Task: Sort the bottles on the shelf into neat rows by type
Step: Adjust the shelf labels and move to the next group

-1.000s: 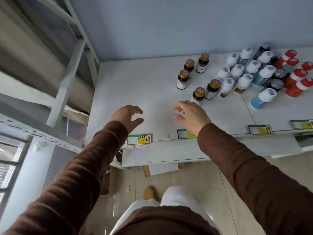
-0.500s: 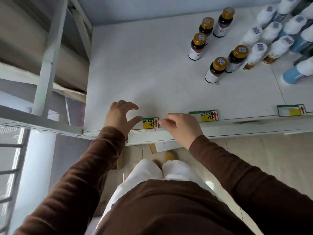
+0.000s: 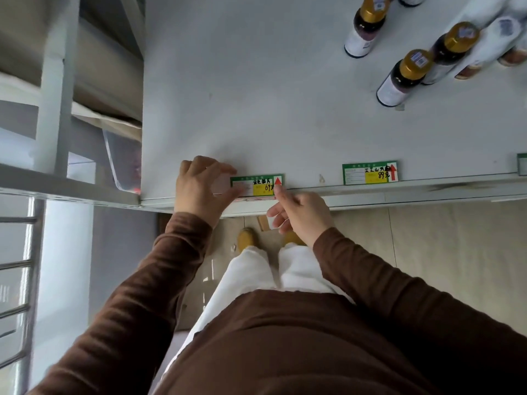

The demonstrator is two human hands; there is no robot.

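Both hands at the shelf (image 3: 285, 115) edge, left hand (image 3: 196, 189) loosely apart, right hand (image 3: 299, 213) fingering the price tag (image 3: 256, 185); gold-capped glass bottles (image 3: 405, 78), upper right, appear fragile, best held by the body.

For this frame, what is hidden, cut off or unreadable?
- Head view: most bottles lie beyond the top and right edges; only three gold-capped bottles show whole.
- White bottles: motion-blurred, labels unreadable.
- Left price tag: ends covered by left hand and right hand.
- Third tag: cut by right edge.
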